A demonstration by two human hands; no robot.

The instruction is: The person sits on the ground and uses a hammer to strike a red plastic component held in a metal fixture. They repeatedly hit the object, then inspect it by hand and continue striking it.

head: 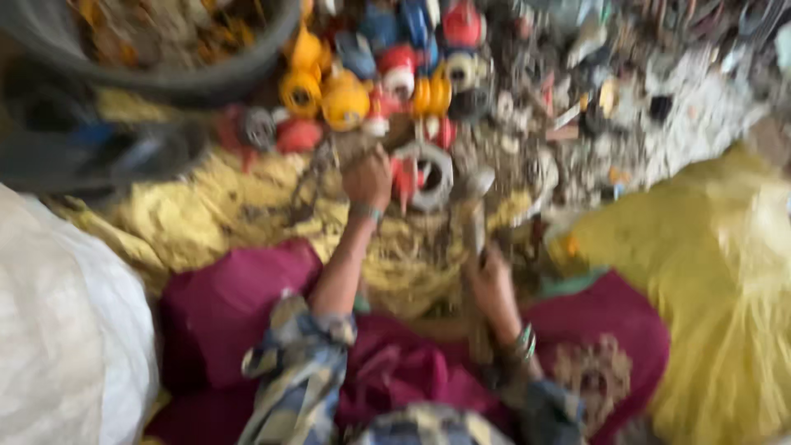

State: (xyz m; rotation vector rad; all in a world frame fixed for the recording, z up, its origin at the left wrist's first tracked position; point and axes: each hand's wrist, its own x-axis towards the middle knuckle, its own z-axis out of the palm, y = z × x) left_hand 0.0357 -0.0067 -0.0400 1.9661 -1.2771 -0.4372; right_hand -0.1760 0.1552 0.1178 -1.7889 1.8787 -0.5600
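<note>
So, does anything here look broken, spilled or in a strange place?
The picture is blurred. Small scraps lie scattered loose at upper right, beside a jumbled heap of red and yellow plastic parts. The left hand reaches into it; the right hand grips a hammer-like tool.

Scrap-sorting yard: mixed scrap heap (511, 99).

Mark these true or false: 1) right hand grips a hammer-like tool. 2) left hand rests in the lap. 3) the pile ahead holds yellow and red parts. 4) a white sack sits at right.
1) True: the right hand grips the handle of a hammer-like tool.
2) False: the left hand reaches forward to the pile, on a blurred piece.
3) True: yellow and red parts lie ahead.
4) False: the white sack is at left; a yellow sack is at right.
</note>
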